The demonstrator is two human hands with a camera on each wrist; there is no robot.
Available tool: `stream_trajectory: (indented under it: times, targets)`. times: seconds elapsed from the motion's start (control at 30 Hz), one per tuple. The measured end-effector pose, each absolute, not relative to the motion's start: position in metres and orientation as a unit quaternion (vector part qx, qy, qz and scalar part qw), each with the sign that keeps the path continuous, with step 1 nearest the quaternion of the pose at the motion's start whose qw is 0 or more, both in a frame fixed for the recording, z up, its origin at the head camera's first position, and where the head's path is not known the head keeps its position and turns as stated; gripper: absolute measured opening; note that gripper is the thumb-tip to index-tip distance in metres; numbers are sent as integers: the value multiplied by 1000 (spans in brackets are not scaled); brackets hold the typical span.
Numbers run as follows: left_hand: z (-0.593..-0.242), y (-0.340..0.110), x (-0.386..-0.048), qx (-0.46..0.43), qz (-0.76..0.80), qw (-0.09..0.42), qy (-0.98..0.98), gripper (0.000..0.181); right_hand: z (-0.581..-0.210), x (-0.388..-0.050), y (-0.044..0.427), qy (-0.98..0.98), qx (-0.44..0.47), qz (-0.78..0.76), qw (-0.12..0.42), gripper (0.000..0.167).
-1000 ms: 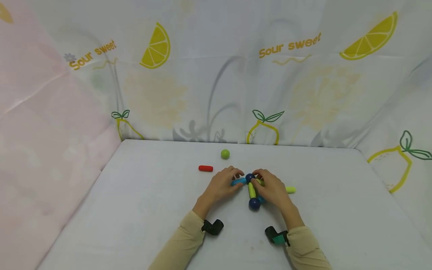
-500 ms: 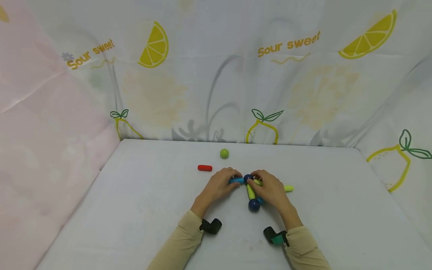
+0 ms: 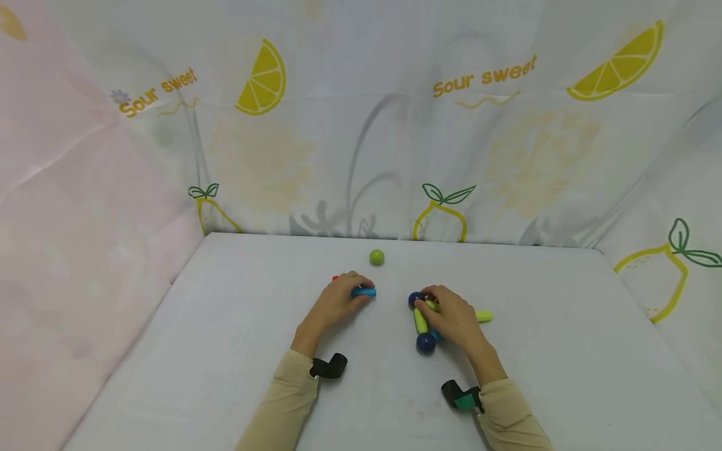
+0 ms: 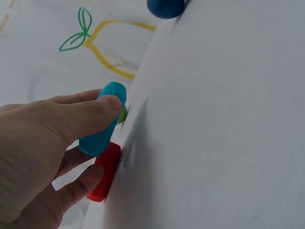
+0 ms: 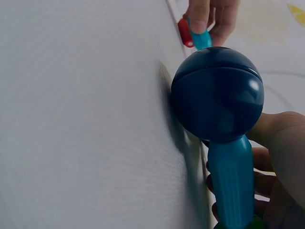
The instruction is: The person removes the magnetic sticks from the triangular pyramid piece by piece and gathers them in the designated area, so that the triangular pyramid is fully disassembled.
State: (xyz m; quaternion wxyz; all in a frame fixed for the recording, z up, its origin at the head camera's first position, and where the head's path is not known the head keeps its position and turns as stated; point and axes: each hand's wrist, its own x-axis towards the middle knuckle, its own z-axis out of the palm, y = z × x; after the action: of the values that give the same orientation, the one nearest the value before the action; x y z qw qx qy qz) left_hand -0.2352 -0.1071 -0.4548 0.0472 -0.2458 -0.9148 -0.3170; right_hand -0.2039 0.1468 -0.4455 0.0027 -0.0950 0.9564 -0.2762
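In the head view my left hand (image 3: 334,302) pinches a short light-blue toy building rod (image 3: 365,292) between thumb and fingers. The left wrist view shows that blue rod (image 4: 97,141) in front of a red rod (image 4: 109,164). Further right, my right hand (image 3: 451,318) holds a rod-and-ball structure by its far end, next to a navy ball (image 3: 415,300). A yellow-green rod (image 3: 420,322) links it to a nearer navy ball (image 3: 425,342). In the right wrist view a blue rod (image 5: 232,183) joins a large navy ball (image 5: 217,95). My right fingers partly hide the structure.
A green ball (image 3: 376,257) lies near the back of the white table (image 3: 225,351). A yellow-green rod end (image 3: 484,316) sticks out right of my right hand. Behind the table hangs a lemon-print cloth (image 3: 350,138).
My left hand has moved left, taking the blue rod away from the far navy ball, and now covers most of the red rod in the head view. My right hand has barely moved.
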Motion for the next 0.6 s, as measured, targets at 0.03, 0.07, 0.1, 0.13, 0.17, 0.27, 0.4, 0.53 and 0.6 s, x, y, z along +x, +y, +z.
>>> stream_trajectory:
  times: [0.03, 0.07, 0.1, 0.13, 0.17, 0.27, 0.4, 0.53, 0.6]
  targets:
    - [-455, -111, -236, -248, -318, 53, -914, 21, -445, -204, 147, 956, -96, -277, 4, 37]
    - [-455, -114, -237, -248, -320, 58, -913, 21, -445, -204, 147, 956, -97, -277, 6, 37]
    - [-455, -118, -237, -249, -319, 64, -912, 21, -445, -204, 148, 956, -98, -278, 8, 37]
    - [-456, -121, -238, -250, -317, 72, -912, 21, -445, -204, 148, 955, -100, -278, 11, 37]
    - [-456, -124, -238, -248, -318, 78, -912, 21, -444, -203, 148, 955, -101, -279, 15, 37]
    - [-459, -132, -239, -236, -315, 90, -915, 20, -443, -202, 150, 954, -108, -279, 22, 36]
    - [-462, -138, -240, -225, -313, 104, -917, 21, -443, -201, 153, 952, -123, -279, 18, 30]
    - [-465, -142, -241, -222, -319, 115, -914, 20, -443, -201, 154, 951, -129, -281, 15, 25]
    - [-466, -142, -241, -222, -319, 119, -913, 20, -443, -201, 155, 950, -131, -282, 17, 22]
